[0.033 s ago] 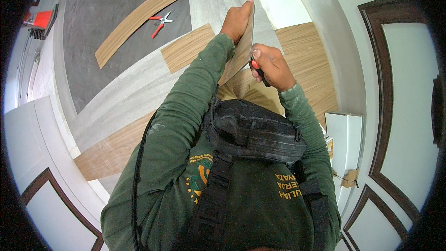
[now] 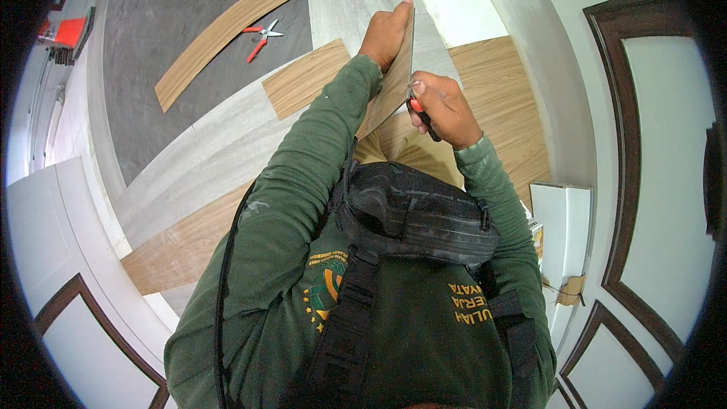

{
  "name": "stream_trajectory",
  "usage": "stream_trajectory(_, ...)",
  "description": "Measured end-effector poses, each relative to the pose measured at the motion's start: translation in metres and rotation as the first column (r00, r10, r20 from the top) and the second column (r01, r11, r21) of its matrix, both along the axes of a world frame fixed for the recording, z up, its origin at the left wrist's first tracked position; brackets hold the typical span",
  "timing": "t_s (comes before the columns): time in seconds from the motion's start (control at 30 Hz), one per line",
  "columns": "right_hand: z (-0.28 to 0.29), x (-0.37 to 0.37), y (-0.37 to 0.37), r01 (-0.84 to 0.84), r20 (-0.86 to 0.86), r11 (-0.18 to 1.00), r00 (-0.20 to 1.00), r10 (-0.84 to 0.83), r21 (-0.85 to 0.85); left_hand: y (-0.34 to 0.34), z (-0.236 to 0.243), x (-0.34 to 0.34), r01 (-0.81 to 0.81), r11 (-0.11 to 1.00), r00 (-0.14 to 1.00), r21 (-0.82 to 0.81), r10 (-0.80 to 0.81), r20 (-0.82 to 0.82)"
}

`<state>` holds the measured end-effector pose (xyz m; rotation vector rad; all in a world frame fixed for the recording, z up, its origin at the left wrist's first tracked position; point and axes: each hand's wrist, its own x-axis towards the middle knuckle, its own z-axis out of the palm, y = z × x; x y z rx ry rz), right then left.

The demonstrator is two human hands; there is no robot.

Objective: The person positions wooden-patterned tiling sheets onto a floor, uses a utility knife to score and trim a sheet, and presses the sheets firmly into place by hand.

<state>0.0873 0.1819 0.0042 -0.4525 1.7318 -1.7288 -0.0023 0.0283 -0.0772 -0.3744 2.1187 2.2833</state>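
Observation:
My left hand [image 2: 385, 36] grips the far end of a thin floor plank piece [image 2: 395, 85]. Its fingers are partly hidden behind the piece, which stands on edge, tilted, above my lap. On the right side of it, my right hand [image 2: 450, 112] is closed around a red-and-black utility knife [image 2: 422, 117]. The knife's front end is at the plank's edge; its blade is too small to make out. A black bag [image 2: 413, 216] lies across my front, just below the near end of the piece.
Red-handled snips [image 2: 263, 38] lie spread on dark grey flooring [image 2: 170, 4], beside a long loose wood-look plank [image 2: 242, 24]. Grey planks [image 2: 204, 140] and wood-look planks [image 2: 496, 95] cover the floor around me. A white box [image 2: 562, 220] stands by the panelled right wall [image 2: 659, 106].

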Motion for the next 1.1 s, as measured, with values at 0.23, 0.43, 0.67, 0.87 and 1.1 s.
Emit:
stream_trajectory(0.23, -0.003, 0.001, 0.007, 0.033, 0.004, 0.999, 0.999, -0.033, 0.003, 0.003, -0.002, -0.004, 0.014, 1.000, 0.999, -0.013, -0.014, 0.029)
stream_trajectory(0.43, -0.007, 0.001, 0.013, 0.051, 0.065, 0.999, 0.997, -0.051, 0.003, 0.006, -0.006, -0.009, 0.033, 0.996, 0.982, 0.077, -0.046, 0.182)
stream_trajectory(0.67, -0.019, -0.001, 0.012, 0.054, 0.083, 0.996, 0.995, -0.048, -0.066, 0.007, -0.014, -0.013, 0.019, 0.998, 0.997, 0.067, -0.024, 0.070)
stream_trajectory(0.87, -0.023, -0.003, 0.020, 0.070, 0.099, 0.995, 0.993, -0.063, -0.069, 0.016, -0.019, -0.015, 0.054, 0.994, 0.997, 0.093, -0.059, 0.051)
stream_trajectory(1.1, -0.027, 0.007, 0.016, -0.046, -0.063, 0.985, 0.997, 0.036, -0.167, -0.039, -0.036, -0.032, 0.022, 0.957, 0.991, 0.288, -0.060, 0.123)
